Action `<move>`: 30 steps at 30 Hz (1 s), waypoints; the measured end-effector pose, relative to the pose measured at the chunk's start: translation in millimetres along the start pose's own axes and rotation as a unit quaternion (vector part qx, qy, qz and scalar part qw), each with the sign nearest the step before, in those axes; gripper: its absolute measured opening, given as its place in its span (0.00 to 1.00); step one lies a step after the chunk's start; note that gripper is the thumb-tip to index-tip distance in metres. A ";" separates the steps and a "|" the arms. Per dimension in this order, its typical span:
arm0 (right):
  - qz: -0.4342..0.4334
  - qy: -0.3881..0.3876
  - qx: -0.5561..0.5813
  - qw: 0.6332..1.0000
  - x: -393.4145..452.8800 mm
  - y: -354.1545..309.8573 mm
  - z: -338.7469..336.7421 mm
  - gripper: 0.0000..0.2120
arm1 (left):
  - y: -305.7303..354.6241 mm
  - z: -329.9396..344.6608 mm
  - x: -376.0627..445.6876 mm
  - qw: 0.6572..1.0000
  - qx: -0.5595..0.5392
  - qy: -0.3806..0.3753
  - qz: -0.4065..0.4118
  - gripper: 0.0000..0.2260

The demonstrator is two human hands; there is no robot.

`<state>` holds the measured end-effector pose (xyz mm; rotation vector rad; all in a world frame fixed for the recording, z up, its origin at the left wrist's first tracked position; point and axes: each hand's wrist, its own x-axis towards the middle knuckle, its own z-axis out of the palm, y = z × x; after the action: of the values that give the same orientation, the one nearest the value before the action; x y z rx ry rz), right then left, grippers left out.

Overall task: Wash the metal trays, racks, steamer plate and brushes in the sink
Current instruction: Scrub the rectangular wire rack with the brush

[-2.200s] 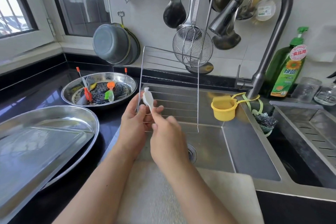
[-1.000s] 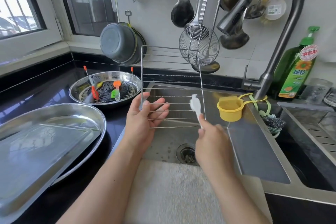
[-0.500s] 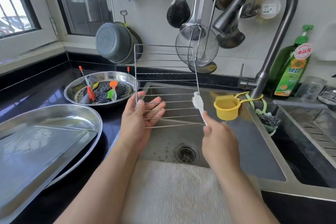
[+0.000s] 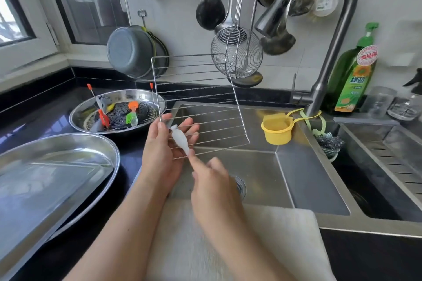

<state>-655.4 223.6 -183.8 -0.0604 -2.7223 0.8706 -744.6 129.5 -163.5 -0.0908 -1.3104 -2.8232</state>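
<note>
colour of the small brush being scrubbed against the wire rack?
White, translucent small brush, held in the right hand; head view shows it.

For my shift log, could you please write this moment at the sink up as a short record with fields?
left hand: holds the silver wire rack at its lower left corner, tilted up over the steel sink
right hand: pinches the small white brush, head against the rack's wires
round steel basin: on the black counter, holding the dark perforated steamer plate and orange and green brushes
large oval steel tray: on the counter, left
tap: no water visible
</note>
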 end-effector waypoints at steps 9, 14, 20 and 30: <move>0.139 0.091 -0.055 0.985 13.5 68.6 -57.7 0.25 | -1.1 -0.2 0.4 0.999 0.030 0.006 0.009 0.09; 0.085 0.042 -0.036 0.995 4.1 28.2 -32.5 0.31 | -0.9 1.0 1.4 0.999 0.021 0.025 0.002 0.09; -0.011 -0.030 -0.046 0.998 -3.7 -3.0 -8.5 0.30 | 0.6 1.5 -3.8 0.999 0.022 0.028 0.004 0.09; 0.124 0.072 -0.069 0.987 21.8 68.0 -66.5 0.28 | 2.9 5.9 -5.3 0.998 0.043 0.038 0.012 0.08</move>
<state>-660.9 319.3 -165.5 -0.4793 -2.6697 0.7082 -738.9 132.1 -157.8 0.0034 -1.4019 -2.7174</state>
